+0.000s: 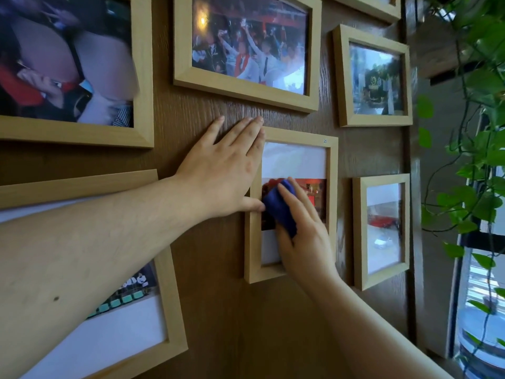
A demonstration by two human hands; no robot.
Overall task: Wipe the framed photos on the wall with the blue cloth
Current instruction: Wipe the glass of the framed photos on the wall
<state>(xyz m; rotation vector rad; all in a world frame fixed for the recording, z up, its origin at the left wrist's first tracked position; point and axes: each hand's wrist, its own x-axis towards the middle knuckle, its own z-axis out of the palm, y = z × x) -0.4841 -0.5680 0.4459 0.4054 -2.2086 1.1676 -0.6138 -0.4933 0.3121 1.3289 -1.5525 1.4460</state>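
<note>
Wood wall point(207, 310), frames crowding; my right hand point(303, 236) presses cloth point(280, 207) on centre frame point(332, 203), left hand point(221, 170) flat beside.

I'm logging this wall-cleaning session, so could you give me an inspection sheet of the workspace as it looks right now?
Surface: dark wood-grain wall panel, hung with light wooden frames.
Job's things: blue cloth bunched and pressed on the glass of the small centre frame; six other frames around it, some cut off by the picture edge.
Clutter: nothing seen.
Grips: left hand flat, open, on the wall and the frame's left edge; right hand pressing the cloth to the glass.
Cables: nothing seen.
Surroundings: trailing green plant at right, bright window below it.
</note>
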